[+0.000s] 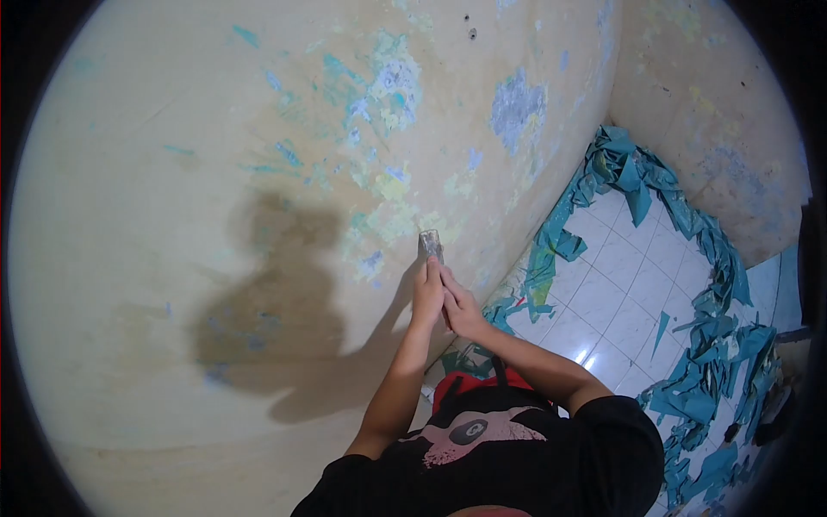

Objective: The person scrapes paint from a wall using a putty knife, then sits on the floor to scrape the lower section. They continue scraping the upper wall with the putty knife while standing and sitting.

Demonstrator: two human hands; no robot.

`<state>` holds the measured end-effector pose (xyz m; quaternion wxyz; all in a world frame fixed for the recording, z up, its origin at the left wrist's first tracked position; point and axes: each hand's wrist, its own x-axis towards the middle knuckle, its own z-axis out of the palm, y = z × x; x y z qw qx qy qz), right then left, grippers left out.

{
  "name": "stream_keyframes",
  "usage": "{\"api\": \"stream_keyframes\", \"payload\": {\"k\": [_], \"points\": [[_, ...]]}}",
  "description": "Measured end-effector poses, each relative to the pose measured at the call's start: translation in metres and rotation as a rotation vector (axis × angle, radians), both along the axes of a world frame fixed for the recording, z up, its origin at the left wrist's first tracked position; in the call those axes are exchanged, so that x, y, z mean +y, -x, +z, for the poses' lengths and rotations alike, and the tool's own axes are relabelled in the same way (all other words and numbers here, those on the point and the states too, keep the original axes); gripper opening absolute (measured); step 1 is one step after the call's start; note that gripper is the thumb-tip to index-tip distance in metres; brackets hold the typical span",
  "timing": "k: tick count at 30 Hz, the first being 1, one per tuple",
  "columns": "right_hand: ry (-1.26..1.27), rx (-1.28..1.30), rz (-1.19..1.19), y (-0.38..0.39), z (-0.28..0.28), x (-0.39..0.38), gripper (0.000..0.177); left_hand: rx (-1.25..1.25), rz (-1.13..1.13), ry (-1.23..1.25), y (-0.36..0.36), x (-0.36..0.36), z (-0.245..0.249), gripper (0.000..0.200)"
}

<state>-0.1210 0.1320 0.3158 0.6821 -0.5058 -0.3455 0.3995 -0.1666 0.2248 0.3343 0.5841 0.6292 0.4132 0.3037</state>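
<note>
Both my hands are closed around a scraper (430, 245), its flat worn metal blade pointing up the wall. My left hand (426, 295) wraps the upper part of the tool just below the blade. Close beside and slightly lower, my right hand (463, 312) grips it too, fingers pressed against the left ones. Most of the handle is hidden by my hands. At the blade's tip the beige wall (129, 258) carries pale yellow-green and blue patches where its coating has come off.
Peeled teal paint sheets (633, 172) lie heaped along the foot of the walls on a white tiled floor (616, 284). A second wall (706, 112) meets mine at a corner on the right. My shadow (276, 302) falls left of my hands.
</note>
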Motion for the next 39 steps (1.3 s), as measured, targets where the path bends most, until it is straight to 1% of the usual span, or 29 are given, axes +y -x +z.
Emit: {"api": "stream_keyframes", "payload": {"k": [2,4,6,7,9,11,13,14,16,17,19,20,22,23,25,26,28,29,30,31,35,37,38,39], "points": [[-0.020,0.005,-0.021,0.003,-0.003,0.010,0.050,0.046,-0.013,-0.037,-0.002,0.007,0.002,0.046],[0.038,0.109,-0.013,0.007,0.014,0.012,0.050,0.098,-0.022,-0.067,-0.003,0.015,0.010,0.046],[0.047,0.156,-0.023,0.002,0.025,0.023,0.050,0.183,-0.111,-0.237,-0.014,0.030,0.031,0.045],[0.052,0.190,-0.029,-0.002,0.031,0.027,0.051,0.187,-0.125,-0.237,-0.017,0.036,0.037,0.045],[0.020,0.236,-0.038,-0.007,0.043,0.025,0.051,0.182,-0.235,-0.157,-0.023,0.042,0.044,0.044],[-0.010,0.276,-0.045,-0.009,0.043,0.021,0.052,0.210,-0.258,-0.196,-0.023,0.039,0.048,0.044],[-0.025,0.343,0.013,-0.005,0.036,0.015,0.052,0.221,-0.212,-0.359,-0.015,0.028,0.048,0.045],[-0.027,0.342,-0.002,0.000,0.035,0.011,0.052,0.217,-0.226,-0.359,-0.007,0.023,0.052,0.045],[0.039,0.346,0.065,0.008,0.036,0.006,0.052,0.286,-0.211,-0.270,0.002,0.018,0.060,0.046],[0.037,0.347,0.054,0.008,0.039,0.010,0.052,0.285,-0.222,-0.271,0.000,0.022,0.059,0.046],[0.004,0.424,0.019,0.008,0.047,0.017,0.053,0.261,-0.228,-0.163,-0.005,0.032,0.056,0.047],[0.007,0.426,0.018,0.003,0.051,0.021,0.053,0.262,-0.228,-0.160,-0.011,0.034,0.063,0.047],[0.001,0.462,-0.027,-0.006,0.057,0.025,0.054,0.237,-0.255,-0.015,-0.021,0.033,0.082,0.049],[0.003,0.461,-0.030,-0.008,0.056,0.024,0.054,0.236,-0.257,-0.013,-0.021,0.032,0.081,0.049],[-0.030,0.462,0.013,-0.017,0.056,0.020,0.052,0.229,-0.263,0.126,-0.026,0.030,0.081,0.052],[-0.033,0.456,0.005,-0.018,0.057,0.015,0.052,0.224,-0.272,0.123,-0.025,0.028,0.073,0.052],[0.050,0.409,0.070,-0.013,0.059,0.006,0.052,0.061,-0.191,0.001,-0.016,0.025,0.048,0.052],[0.046,0.407,0.065,-0.013,0.058,0.006,0.052,0.059,-0.196,-0.003,-0.014,0.026,0.044,0.052],[0.060,0.369,0.079,-0.014,0.057,0.007,0.053,0.044,-0.218,0.059,-0.012,0.028,0.040,0.050],[0.077,0.336,0.096,-0.012,0.055,0.007,0.053,0.033,-0.235,0.125,-0.009,0.030,0.036,0.052],[0.023,0.289,0.031,-0.023,0.050,0.020,0.053,0.054,-0.278,0.137,-0.029,0.037,0.049,0.054],[0.022,0.324,0.011,-0.033,0.059,0.020,0.054,0.081,-0.299,0.271,-0.039,0.038,0.064,0.055],[0.023,0.323,0.015,-0.037,0.060,0.019,0.054,-0.016,-0.295,0.254,-0.044,0.034,0.065,0.056],[0.021,0.320,0.012,-0.040,0.060,0.017,0.054,-0.018,-0.299,0.252,-0.047,0.032,0.060,0.056]]}}
